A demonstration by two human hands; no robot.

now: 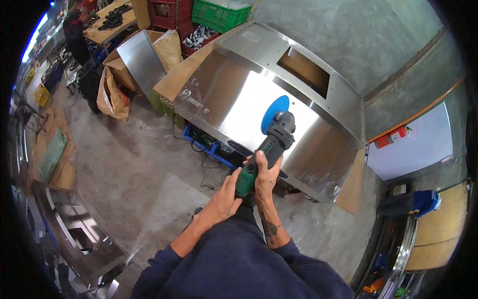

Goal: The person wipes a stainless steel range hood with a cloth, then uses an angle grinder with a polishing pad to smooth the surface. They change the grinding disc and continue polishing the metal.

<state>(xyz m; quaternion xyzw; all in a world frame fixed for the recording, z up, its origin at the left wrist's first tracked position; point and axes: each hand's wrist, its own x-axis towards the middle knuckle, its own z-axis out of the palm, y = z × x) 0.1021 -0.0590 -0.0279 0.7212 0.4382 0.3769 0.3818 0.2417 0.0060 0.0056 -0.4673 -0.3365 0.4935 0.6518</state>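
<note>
I hold a green and black angle grinder (271,148) with both hands, its head pointing away from me. My left hand (221,201) is closed round the green rear end of the body. Farther forward, my right hand (267,178) grips the middle, its thumb lying along the top. A blue disc (275,112) on the grinder's head stands tilted over a large stainless steel hood (209,87). I cannot tell whether the disc touches the steel. The hood has a rectangular opening (306,72) on its far part and bright reflections across its near face.
Blue crates (214,149) and a dark cable sit under the hood's near left edge. Wooden board sticks out beneath its corners. Left stand a flat metal panel (141,59) and sacks; behind, green (219,16) and red crates. A fire extinguisher (391,137) lies right. Another person stands far left.
</note>
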